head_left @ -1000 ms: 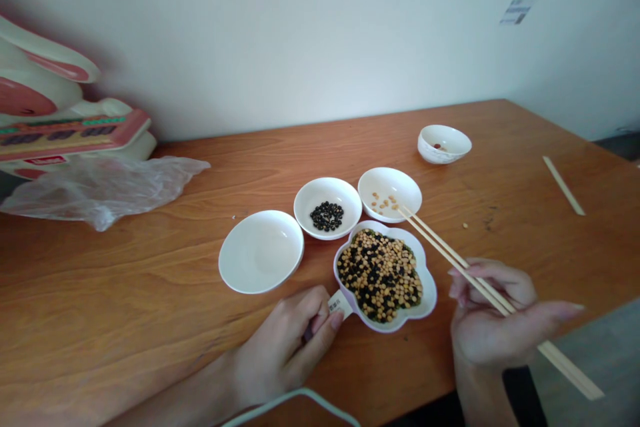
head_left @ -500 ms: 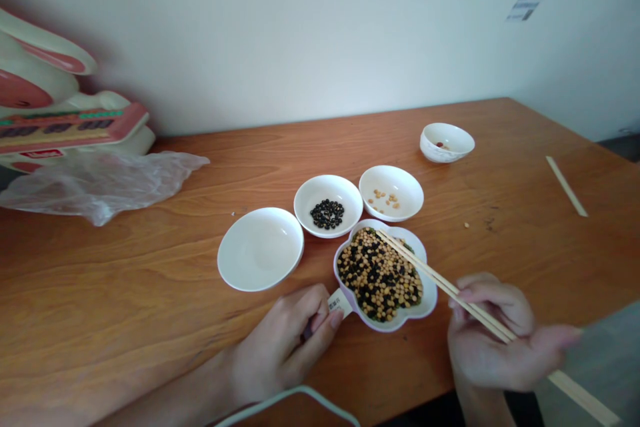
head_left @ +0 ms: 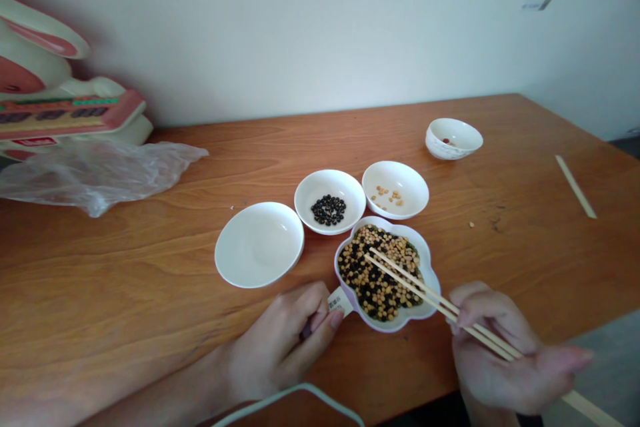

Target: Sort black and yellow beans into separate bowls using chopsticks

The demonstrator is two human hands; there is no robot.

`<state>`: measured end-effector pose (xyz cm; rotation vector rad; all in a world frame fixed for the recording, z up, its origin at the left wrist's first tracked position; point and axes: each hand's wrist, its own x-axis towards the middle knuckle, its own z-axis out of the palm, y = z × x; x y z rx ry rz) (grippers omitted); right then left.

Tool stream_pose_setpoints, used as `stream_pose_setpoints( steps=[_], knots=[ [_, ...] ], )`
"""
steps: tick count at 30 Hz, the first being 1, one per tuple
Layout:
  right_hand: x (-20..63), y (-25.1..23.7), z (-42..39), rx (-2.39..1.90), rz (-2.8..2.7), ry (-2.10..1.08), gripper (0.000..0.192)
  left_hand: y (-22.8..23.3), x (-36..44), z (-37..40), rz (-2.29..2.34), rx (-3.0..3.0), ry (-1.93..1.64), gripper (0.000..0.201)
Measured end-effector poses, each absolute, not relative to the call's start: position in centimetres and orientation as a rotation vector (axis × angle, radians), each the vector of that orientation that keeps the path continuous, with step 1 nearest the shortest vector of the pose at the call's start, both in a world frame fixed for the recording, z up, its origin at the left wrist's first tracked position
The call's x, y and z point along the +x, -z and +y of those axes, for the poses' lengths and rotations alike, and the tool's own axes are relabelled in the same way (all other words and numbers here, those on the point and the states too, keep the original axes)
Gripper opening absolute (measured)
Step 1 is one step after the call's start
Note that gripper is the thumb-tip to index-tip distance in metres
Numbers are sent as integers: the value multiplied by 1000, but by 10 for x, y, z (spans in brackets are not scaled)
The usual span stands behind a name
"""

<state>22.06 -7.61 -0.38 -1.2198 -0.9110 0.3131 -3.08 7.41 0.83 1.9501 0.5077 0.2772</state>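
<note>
My left hand (head_left: 287, 340) is closed round the handle of a flower-shaped dish (head_left: 426, 260) with a pale purple edge. Black and yellow beans (head_left: 383, 273) lie mixed in it, with some green at the rim. Between the fingers of my right hand (head_left: 505, 347) is a pair of chopsticks (head_left: 440, 303); their tips, slightly apart, are over the beans. Behind the dish, one white bowl (head_left: 306, 190) has black beans (head_left: 329, 210) and another (head_left: 417, 180) has a few yellow beans (head_left: 390, 197). A white bowl without contents (head_left: 260, 247) stands left of them.
A patterned white bowl (head_left: 453, 145) with a few small bits stands farther back. A wooden strip (head_left: 575, 185) lies at the right, and a loose bean (head_left: 471, 224) on the table (head_left: 125, 280). A plastic bag (head_left: 105, 177) and rabbit toy (head_left: 65, 107) are at the left; a pale cord (head_left: 295, 392) crosses in front.
The chopstick tips have moved from the dish's far edge toward the middle of the beans and spread slightly. My left hand still holds the handle. The view has shifted a little.
</note>
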Motion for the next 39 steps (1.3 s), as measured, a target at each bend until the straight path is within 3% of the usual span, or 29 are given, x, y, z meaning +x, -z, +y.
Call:
stream_pose_setpoints(
  steps=[15,29,39],
  knots=[
    [225,5,-74,-1296,-843,-400,91,-13,-30,74,504,1967,-282,28],
    [226,5,-73,-1227,-863,-289,89,-12,-30,74,506,1965,-261,28],
    [223,3,-82,-1294,-915,-434,93,-11,-30,75,516,1963,-223,28]
  ],
)
